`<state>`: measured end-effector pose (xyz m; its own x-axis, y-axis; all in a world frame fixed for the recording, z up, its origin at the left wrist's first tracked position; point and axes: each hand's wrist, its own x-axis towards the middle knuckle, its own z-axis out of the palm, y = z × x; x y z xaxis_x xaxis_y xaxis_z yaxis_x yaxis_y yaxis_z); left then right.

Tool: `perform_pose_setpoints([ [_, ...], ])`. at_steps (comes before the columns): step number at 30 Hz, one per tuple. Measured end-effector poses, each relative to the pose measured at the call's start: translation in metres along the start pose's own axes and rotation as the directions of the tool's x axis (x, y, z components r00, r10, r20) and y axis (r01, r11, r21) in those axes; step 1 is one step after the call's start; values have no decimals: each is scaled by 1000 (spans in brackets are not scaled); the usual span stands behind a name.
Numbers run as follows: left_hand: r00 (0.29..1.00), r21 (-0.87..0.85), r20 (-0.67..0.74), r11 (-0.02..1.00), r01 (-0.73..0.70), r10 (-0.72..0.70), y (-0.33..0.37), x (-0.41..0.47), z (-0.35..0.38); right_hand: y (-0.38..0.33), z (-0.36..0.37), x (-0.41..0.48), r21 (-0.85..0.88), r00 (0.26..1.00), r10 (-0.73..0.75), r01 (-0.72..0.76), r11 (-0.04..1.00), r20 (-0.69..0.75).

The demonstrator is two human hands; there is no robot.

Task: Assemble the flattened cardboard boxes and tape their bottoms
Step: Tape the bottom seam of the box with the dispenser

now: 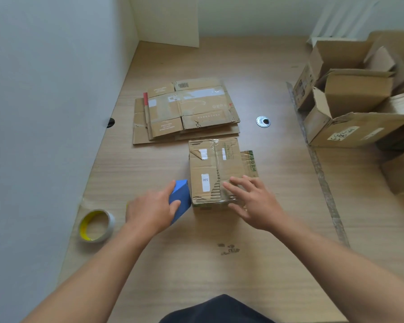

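Observation:
A small assembled cardboard box (210,169) stands bottom-up on the wooden table (278,217), with clear tape along its flap seam. My right hand (250,201) lies flat on the near right part of its top, fingers spread. My left hand (154,208) grips a blue block-shaped object (181,197) right beside the box's left side. A stack of flattened cardboard boxes (187,110) lies farther back at the centre. A roll of clear tape with a yellow core (96,226) sits near the table's left edge.
Several assembled open boxes (355,96) are piled at the right. A round metal grommet (263,121) is set in the table behind the box. White walls close the left and back sides. A strip of old tape (322,178) runs along the tabletop on the right.

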<state>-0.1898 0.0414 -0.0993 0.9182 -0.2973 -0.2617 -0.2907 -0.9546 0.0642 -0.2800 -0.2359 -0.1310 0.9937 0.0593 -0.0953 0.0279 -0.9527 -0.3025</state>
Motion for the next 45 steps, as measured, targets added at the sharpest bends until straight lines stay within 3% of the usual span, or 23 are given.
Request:
perform_pose_setpoints([
  [3, 999, -80, 45, 996, 26, -22, -8, -11, 6, -31, 6, 6, -94, 999, 24, -28, 995, -44],
  [10, 998, -163, 22, 985, 57, -54, -11, -23, 4, -56, 33, 6, -192, 990, 108, -90, 977, 86],
  [13, 997, -157, 15, 984, 80, -79, -13, -21, -4, -62, 22, 14, -127, 990, 129, -122, 984, 48],
  [16, 996, -156, 2, 983, 93, -94, -14, -18, -11, -75, 12, 31, -10, 969, 245, -246, 969, -41],
  [19, 995, -169, -14, 981, 93, -96, -17, -18, -17, -85, 14, 36, 38, 932, 363, -363, 931, 19],
  [29, 989, -246, -37, 960, 132, -146, -31, -21, -27, -70, 0, 4, -177, 948, 227, -189, 966, 224],
  [35, 984, -283, -44, 947, 151, -170, -35, -25, -29, -104, -17, 61, -145, 931, 331, -310, 940, 154],
  [40, 981, -297, -56, 941, 160, -184, -46, -32, -27, -101, 5, 46, -138, 942, 271, -248, 959, 195],
  [45, 980, -286, -45, 943, 172, -193, -51, -39, -21, -68, -14, 34, -214, 913, 244, -180, 960, 327],
])
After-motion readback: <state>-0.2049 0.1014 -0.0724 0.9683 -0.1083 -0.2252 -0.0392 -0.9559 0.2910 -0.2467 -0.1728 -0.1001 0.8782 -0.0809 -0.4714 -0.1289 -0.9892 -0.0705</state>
